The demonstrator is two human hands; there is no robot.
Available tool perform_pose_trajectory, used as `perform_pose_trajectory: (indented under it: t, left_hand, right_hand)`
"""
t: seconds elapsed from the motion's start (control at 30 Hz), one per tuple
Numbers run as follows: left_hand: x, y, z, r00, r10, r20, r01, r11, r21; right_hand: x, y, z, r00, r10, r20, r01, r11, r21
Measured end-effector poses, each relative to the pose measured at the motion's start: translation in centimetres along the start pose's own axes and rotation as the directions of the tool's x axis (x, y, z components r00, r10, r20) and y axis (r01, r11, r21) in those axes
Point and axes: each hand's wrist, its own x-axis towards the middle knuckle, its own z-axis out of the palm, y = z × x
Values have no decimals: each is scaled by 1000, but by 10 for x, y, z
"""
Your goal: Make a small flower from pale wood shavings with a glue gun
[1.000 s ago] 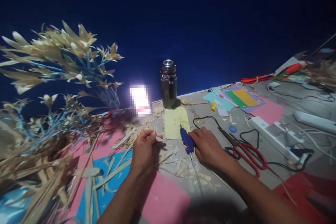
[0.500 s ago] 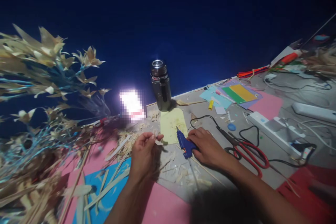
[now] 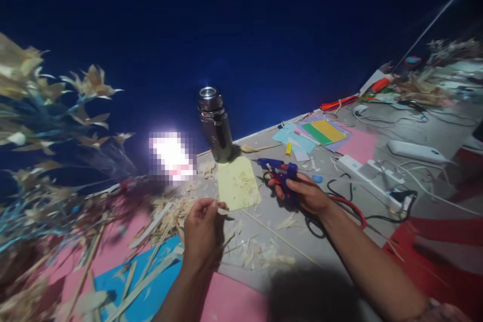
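Note:
My right hand (image 3: 307,193) is wrapped round the handle of a blue glue gun (image 3: 279,170), lifted off the table with its nozzle pointing left. My left hand (image 3: 203,229) pinches a small pale leaf-shaped strip (image 3: 222,210) between thumb and fingers, just left of a yellow sheet (image 3: 237,182). Pale cuttings (image 3: 264,254) lie scattered on the grey table between my two hands.
A steel flask (image 3: 215,124) stands behind the yellow sheet. Red-handled scissors (image 3: 354,211) lie under my right wrist, by a black cord and a white power strip (image 3: 372,171). Coloured paper (image 3: 324,132) lies at the back. A dried-leaf arrangement with blue stems (image 3: 45,126) fills the left.
My right hand has picked the glue gun up from the table and raised it up and to the right. The left hand keeps its strip; the view has shifted leftward.

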Motion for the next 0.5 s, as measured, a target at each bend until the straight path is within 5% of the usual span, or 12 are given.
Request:
perform_pose_trajectory:
  t: [0.1, 0.3, 0.5]
  left_hand:
    - [2, 0, 0, 997, 74, -33, -73, 997, 35]
    - [5, 0, -3, 994, 101, -50, -97, 992, 80]
    - [3, 1, -1, 993, 107, -53, -102, 991, 89]
  right_hand:
    - [-8, 5, 13, 996, 9, 86, -13, 999, 50]
    - [-19, 18, 28, 939, 95, 330, -43, 986, -161]
    - [-21, 19, 37, 949, 64, 308, 11, 972, -234]
